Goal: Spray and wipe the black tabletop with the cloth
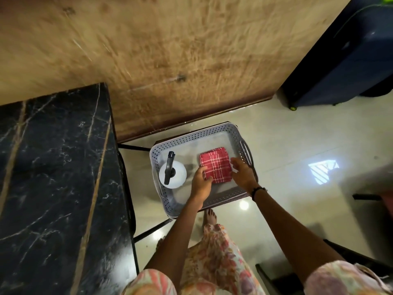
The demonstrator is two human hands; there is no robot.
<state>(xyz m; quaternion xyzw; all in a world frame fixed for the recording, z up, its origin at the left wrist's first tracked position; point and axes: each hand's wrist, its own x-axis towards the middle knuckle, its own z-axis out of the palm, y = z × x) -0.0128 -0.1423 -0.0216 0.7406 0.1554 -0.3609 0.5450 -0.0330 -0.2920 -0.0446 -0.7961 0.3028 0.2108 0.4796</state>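
Note:
A folded red checked cloth [215,165] lies flat in a pale perforated basket [197,135] on the floor. Beside it on the left stands a white spray bottle [172,173] with a dark trigger head. My left hand [201,182] touches the cloth's near left edge with its fingers. My right hand [242,173] rests at the cloth's right edge, fingers relaxed. Neither hand plainly grips the cloth. The black marble-patterned tabletop [53,177] fills the left side of the view.
A brown wall panel rises behind the basket. A dark blue suitcase [350,60] stands at the upper right. Thin black table legs [131,146] run next to the basket. My bare feet [209,217] stand on the glossy tiled floor just in front of it.

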